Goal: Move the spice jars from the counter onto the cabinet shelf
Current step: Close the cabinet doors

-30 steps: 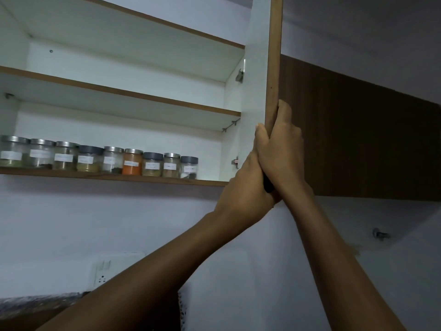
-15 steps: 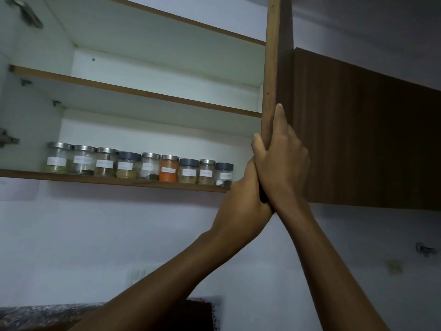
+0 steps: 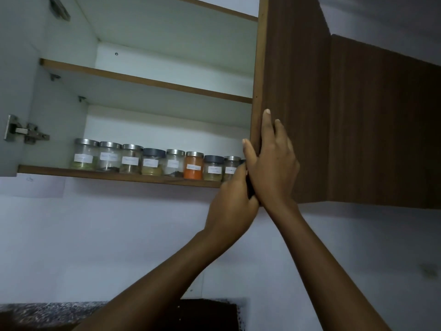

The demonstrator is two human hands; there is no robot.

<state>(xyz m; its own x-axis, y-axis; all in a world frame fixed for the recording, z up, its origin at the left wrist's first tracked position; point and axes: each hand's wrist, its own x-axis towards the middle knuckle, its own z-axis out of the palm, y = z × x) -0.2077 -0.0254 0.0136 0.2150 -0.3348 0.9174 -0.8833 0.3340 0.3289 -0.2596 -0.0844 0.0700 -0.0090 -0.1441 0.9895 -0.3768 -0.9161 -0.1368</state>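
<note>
On the lowest shelf (image 3: pixel 95 172) of the open cabinet, left of my hands, the spice jars (image 3: pixel 152 161) stand in one row along the front edge, close side by side. I count eight in plain sight. A ninth at the right end is almost wholly hidden behind my left hand (image 3: pixel 235 204), so only a sliver of its dark lid shows.

My left fingertips are tucked behind my right hand (image 3: pixel 272 168), and something dark sits between the two palms that I cannot make out. The speckled counter (image 3: pixel 47 311) far below is dim and cut off by the bottom of the view. A metal hinge (image 3: pixel 23 132) sits on the cabinet's left wall.

Each jar carries a white paper label with handwriting, too small and blurred to read.

The jars are small, round and of clear glass, most with silver lids and two with dark grey ones. One is filled with bright orange powder (image 3: pixel 193 168); the rest hold pale green, yellowish or dark contents.

Both hands are pressed together at the lower left edge of the brown wood-grain door (image 3: pixel 296 91). My right fingers lie straight up its outer face with the thumb hooked round the edge. My left hand, just below, curls round the same edge.
</note>
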